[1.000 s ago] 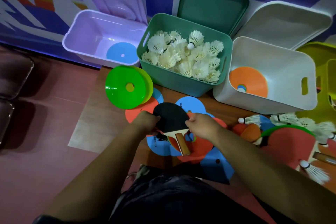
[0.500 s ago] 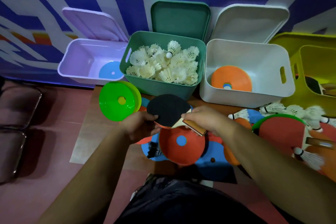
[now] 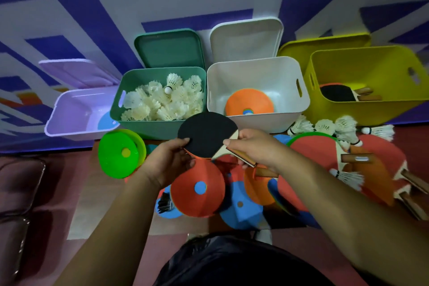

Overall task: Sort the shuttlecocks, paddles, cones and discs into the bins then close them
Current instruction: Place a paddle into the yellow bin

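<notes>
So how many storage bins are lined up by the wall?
4, side by side: a purple bin far left, a green bin next, then a white bin, and a yellow bin far right. None looks hidden.

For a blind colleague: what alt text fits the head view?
The left hand and right hand hold a black paddle over a pile of discs. Behind stand four open bins: a lilac bin, a green bin of shuttlecocks, a white bin and a yellow bin holding paddles.
</notes>
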{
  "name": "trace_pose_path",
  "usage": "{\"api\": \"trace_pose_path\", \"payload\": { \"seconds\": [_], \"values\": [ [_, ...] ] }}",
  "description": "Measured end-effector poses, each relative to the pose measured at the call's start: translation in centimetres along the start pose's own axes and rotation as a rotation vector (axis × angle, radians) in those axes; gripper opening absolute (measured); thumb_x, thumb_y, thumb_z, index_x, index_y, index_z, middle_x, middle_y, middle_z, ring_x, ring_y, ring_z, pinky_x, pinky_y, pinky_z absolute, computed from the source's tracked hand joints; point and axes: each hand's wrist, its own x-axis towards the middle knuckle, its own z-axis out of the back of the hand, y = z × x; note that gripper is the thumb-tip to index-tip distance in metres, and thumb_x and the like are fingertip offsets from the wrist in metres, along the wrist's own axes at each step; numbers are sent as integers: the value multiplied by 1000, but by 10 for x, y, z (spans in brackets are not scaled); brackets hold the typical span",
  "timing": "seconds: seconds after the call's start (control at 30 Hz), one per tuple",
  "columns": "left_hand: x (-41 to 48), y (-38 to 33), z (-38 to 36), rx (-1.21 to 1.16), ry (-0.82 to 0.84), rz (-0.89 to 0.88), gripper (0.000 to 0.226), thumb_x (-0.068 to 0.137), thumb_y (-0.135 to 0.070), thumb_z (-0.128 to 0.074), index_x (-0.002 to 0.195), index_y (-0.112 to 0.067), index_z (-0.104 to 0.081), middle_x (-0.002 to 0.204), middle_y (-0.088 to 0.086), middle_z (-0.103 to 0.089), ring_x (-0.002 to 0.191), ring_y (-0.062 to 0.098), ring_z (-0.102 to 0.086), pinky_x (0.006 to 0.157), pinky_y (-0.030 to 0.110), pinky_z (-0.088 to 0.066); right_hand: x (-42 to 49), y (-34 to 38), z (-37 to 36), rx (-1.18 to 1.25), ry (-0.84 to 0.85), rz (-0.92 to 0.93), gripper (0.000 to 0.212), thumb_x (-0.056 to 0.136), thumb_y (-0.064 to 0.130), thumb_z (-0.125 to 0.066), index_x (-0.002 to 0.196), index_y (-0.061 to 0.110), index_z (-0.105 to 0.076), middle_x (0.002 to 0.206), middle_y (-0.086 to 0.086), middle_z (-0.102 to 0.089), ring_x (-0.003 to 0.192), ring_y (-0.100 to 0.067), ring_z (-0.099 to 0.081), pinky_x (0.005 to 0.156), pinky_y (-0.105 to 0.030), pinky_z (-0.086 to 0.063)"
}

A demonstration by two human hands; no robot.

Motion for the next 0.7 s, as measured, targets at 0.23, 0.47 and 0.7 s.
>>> {"api": "trace_pose_path", "payload": {
  "seconds": [0.23, 0.47, 0.7],
  "values": [
    [16, 6, -99, 70, 95, -54, 40, 100, -23, -58, 60, -19, -61, 78, 3, -61, 73, 18, -69, 65, 29, -52, -36, -25, 86, 143, -198, 64, 35, 95, 33, -78, 101, 0, -70, 84, -24, -75, 66, -30, -68, 54, -35, -53],
    [34, 18, -194, 192, 181, -58, 20, 101, -22, -58, 116, -14, -68, 100, 3, -74, 71, 14, -68, 58, 26, -55, -61, -49, 175, 399, -461, 58, 26, 93, 30, -79, 97, 6, -70, 77, -21, -69, 61, -21, -65, 54, -30, -49],
    [54, 23, -252, 375, 159, -46, 24, 104, -19, -56, 123, -9, -66, 102, 6, -75, 74, 16, -68, 68, 31, -52, -46, -55, 269, 578, -656, -22, 6, 92, 6, -69, 98, 5, -68, 79, -13, -67, 71, -23, -66, 61, -33, -52]
  ]
}}
